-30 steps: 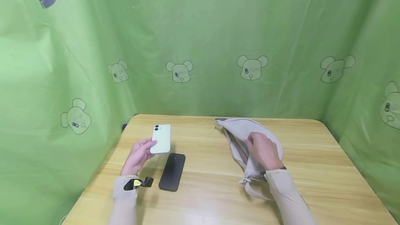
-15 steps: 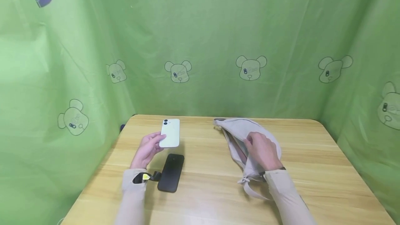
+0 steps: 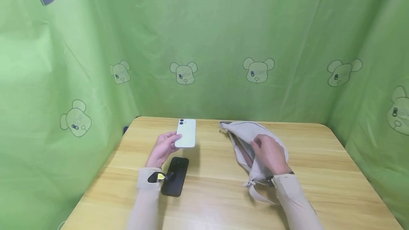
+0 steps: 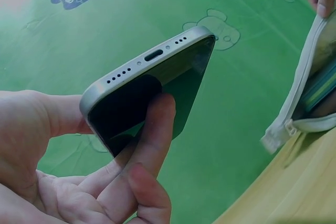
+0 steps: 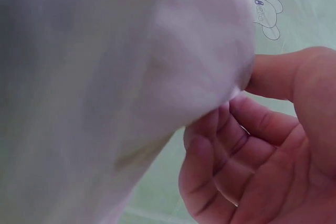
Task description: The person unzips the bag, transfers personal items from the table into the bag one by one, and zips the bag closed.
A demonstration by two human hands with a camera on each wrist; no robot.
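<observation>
A white smartphone with two rear lenses is raised over the table, pinched along its left side by my left hand. The left wrist view shows the thumb on its back edge and fingers under its dark screen. My right hand pinches the upper edge of the opening of a light grey fabric bag, which gapes to the left. In the right wrist view the bag's cloth sits between thumb and fingers. A black smartphone lies on the table below my left hand, partly covered by the wrist strap.
The wooden table ends at a green curtain at the back and sides. A bag strap trails toward the front. Something with green stripes shows inside the bag's zipped opening.
My left hand has carried the white smartphone to the right and slightly farther back, toward the bag. The right hand, bag and black smartphone have stayed in place.
</observation>
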